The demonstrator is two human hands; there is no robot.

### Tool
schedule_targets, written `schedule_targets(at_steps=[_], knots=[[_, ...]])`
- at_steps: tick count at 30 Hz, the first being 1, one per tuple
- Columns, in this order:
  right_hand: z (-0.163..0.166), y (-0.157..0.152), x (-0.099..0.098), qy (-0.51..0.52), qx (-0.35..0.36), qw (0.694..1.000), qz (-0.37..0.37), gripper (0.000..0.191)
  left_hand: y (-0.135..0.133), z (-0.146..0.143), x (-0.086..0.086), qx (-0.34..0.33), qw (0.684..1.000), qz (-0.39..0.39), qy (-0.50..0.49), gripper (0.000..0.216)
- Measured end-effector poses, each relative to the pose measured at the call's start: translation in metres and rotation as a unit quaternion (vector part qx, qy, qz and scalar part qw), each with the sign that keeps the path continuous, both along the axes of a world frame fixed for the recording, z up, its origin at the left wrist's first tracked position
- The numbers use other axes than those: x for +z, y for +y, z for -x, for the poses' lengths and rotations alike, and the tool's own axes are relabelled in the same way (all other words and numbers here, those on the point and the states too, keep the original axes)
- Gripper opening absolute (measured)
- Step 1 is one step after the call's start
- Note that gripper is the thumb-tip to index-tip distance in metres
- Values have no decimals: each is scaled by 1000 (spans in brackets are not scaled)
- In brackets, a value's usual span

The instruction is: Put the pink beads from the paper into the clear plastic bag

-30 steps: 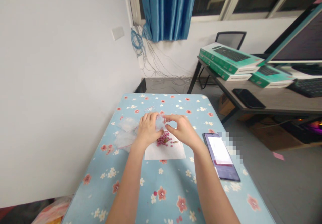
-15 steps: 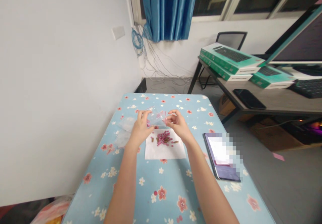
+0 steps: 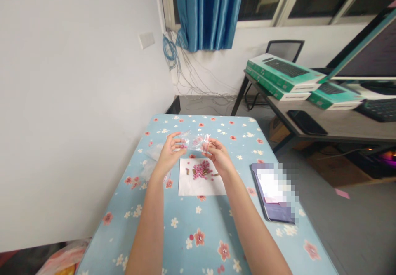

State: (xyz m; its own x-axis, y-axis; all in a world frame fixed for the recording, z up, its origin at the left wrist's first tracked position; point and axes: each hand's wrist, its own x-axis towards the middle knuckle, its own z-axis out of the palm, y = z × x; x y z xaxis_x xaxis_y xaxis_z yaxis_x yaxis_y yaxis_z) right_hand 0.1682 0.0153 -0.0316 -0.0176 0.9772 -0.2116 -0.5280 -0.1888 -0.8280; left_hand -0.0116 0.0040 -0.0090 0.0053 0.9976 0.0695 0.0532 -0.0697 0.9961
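Observation:
My left hand (image 3: 169, 152) and my right hand (image 3: 218, 154) pinch the two ends of a small clear plastic bag (image 3: 194, 142), held just above the table. A few pink beads seem to lie inside the bag. Below the bag lies a white sheet of paper (image 3: 201, 183) with a heap of pink beads (image 3: 201, 169) and a few small brown pieces on it.
The table (image 3: 185, 233) has a light blue flowered cloth. More clear bags (image 3: 152, 159) lie left of my left hand. A phone (image 3: 274, 194) lies at the right edge. A desk (image 3: 340, 122) with green keyboard boxes (image 3: 283, 75) stands to the right.
Both hands have lifted the clear bag away from the bead heap, moved it toward the far side of the table and spread apart, stretching the bag between them.

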Motion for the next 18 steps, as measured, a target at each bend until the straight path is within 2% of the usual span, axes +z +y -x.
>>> schedule_targets(at_steps=[7,13,18], knots=[[16,0,-5,107,-22,993,54,24,3,-2,3,35,999,-27,-30,42],[28,-1,-3,268,-30,955,128,22,1,-4,4,52,995,-72,55,33],[36,-7,-4,318,-10,936,151,30,-5,-11,11,35,989,-96,108,30]])
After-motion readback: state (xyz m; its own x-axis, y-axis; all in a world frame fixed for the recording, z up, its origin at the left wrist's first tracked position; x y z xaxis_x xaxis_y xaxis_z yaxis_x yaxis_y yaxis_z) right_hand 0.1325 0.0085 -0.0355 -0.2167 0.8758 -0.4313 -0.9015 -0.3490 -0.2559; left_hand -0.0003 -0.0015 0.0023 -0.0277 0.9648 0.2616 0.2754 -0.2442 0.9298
